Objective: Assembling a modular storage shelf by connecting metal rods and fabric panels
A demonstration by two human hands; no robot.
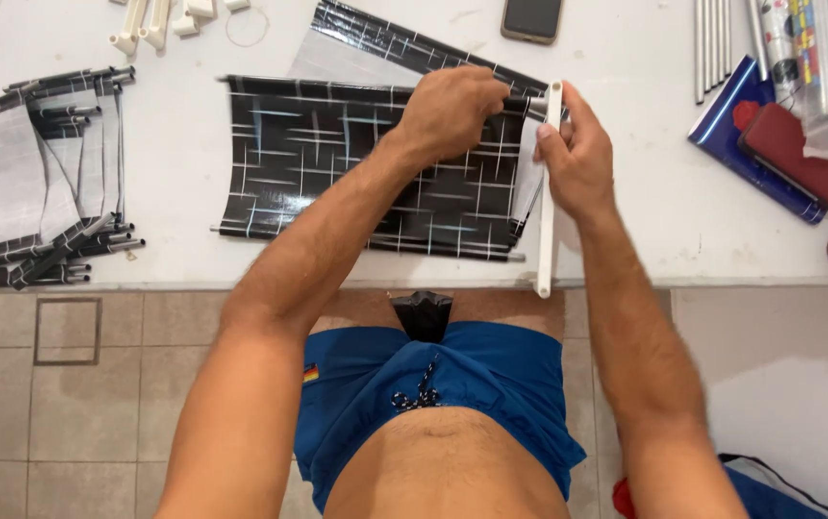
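Fitting a rod end into the white bar [549, 192] looks to be the work: the right hand [579, 159] is closed round the bar's upper part, just right of centre, while the left hand [452, 111] pinches the top edge of the black panel [356, 168] where its rod meets the bar. The panel lies flat on the white table [193, 192], mid-frame, with the bar standing across its right edge and reaching down to the table's lip.

To do this well, I'd judge the bar wants holding square to the rod, with the left fingers close to the joint so the thin rod doesn't bow.

Off to the left sits a stack [44, 178] of finished panels, well apart. White fittings [159, 19] lie at the top left, a phone [532, 19] at top centre, metal rods [714, 43] and a blue packet [755, 135] with a red case [799, 154] at the upper right. A second panel [385, 43] lies under the first, near the joint, and might snag.
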